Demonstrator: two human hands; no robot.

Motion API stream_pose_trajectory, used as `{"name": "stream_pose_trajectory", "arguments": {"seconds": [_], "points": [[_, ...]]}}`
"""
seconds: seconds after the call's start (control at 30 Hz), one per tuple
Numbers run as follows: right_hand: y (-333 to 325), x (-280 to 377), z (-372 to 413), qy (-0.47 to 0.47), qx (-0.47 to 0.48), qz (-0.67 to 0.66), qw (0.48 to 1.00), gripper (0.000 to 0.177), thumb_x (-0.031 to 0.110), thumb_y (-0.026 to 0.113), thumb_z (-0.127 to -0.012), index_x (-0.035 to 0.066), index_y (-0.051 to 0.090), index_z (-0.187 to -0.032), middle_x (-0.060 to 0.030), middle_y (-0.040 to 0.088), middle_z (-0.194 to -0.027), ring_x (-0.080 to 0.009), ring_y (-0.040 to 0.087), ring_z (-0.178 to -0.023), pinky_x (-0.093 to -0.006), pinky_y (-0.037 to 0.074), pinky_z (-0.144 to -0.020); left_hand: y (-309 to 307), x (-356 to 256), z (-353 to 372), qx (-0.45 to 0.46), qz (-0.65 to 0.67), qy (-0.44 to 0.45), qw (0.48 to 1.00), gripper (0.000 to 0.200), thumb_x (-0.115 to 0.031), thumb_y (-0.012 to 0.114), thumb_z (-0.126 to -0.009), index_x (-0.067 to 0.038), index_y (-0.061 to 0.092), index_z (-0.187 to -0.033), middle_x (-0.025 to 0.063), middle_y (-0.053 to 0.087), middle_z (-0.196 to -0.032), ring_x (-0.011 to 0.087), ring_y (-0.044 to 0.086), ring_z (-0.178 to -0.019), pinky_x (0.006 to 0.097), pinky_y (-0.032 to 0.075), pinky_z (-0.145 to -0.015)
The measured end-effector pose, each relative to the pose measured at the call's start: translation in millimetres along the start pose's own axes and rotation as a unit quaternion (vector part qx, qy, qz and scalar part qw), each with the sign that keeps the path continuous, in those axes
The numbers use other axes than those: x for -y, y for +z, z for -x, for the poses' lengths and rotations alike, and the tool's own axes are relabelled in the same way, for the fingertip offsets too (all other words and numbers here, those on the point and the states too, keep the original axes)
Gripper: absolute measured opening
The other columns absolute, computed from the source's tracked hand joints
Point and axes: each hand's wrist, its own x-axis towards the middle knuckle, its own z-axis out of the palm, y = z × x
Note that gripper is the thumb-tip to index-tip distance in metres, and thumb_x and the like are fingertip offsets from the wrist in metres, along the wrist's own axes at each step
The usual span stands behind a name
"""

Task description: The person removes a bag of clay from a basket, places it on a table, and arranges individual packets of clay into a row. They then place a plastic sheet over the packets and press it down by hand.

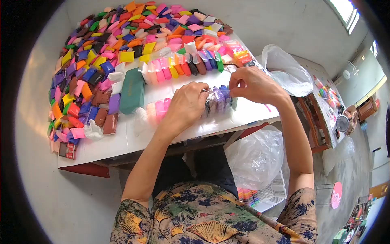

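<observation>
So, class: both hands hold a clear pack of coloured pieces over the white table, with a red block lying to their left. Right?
No. The head view shows the block is green, not red. The left hand and right hand do hold the clear pack over the white table, block to their left.

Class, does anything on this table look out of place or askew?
A small box sits at the near corner of the table, right at the edge, apart from the heap of coloured packets. The wrapped row held by the left hand and right hand looks tidy.
</observation>
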Motion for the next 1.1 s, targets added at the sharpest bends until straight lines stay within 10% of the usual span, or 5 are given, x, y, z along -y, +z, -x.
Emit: {"name": "stream_pose_trajectory", "arguments": {"seconds": [0.5, 0.7, 0.8, 0.9, 1.1], "points": [[27, -40, -12, 0.105, 0.007, -0.302, 0.947, 0.01, 0.012, 0.066, -0.091, 0.002, 0.065, -0.09, -0.0034, 0.067, -0.075, -0.0079, 0.06, -0.069, -0.0241, 0.046, -0.061, -4, -7, 3, -0.012, 0.051, -0.054, 0.997, 0.024, -0.009, 0.055, -0.09, 0.006, 0.063, -0.107, 0.0216, 0.068, -0.102, 0.0341, 0.065, -0.096, 0.0397, 0.049, -0.088], [43, -48, -6, 0.129, -0.032, -0.273, 0.953, 0.012, 0.014, 0.069, -0.089, 0.003, 0.065, -0.091, -0.0051, 0.068, -0.073, -0.0102, 0.062, -0.069, -0.028, 0.047, -0.061, -1, -8, 4, -0.036, 0.054, -0.061, 0.996, 0.024, -0.004, 0.054, -0.089, 0.008, 0.062, -0.109, 0.0239, 0.068, -0.104, 0.036, 0.065, -0.101, 0.0417, 0.049, -0.092], [41, -36, 6, 0.167, -0.126, -0.042, 0.977, 0.011, 0.013, 0.069, -0.087, 0.004, 0.065, -0.092, -0.0078, 0.068, -0.079, -0.0186, 0.065, -0.071, -0.0355, 0.05, -0.064, -1, -9, 3, -0.039, 0.04, -0.059, 0.997, 0.026, -0.003, 0.053, -0.088, 0.008, 0.061, -0.11, 0.0248, 0.068, -0.105, 0.0369, 0.065, -0.101, 0.0427, 0.049, -0.092], [48, -22, 15, 0.049, -0.339, 0.113, 0.933, 0.013, 0.008, 0.069, -0.081, 0.003, 0.067, -0.092, -0.0127, 0.066, -0.09, -0.0308, 0.065, -0.089, -0.043, 0.05, -0.073, 2, -6, 4, -0.051, 0.032, -0.055, 0.997, 0.026, -0.002, 0.052, -0.088, 0.007, 0.061, -0.111, 0.0256, 0.067, -0.106, 0.038, 0.065, -0.101, 0.0434, 0.049, -0.092], [73, 1, 8, -0.16, -0.257, 0.003, 0.953, 0.016, -0.005, 0.057, -0.08, 0.005, 0.065, -0.09, -0.0111, 0.06, -0.089, -0.0308, 0.06, -0.089, -0.0424, 0.048, -0.078, 2, -7, 3, -0.043, 0.04, -0.073, 0.996, 0.027, -0.004, 0.052, -0.087, 0.007, 0.061, -0.111, 0.027, 0.067, -0.106, 0.0407, 0.065, -0.101, 0.0444, 0.049, -0.092]]}}
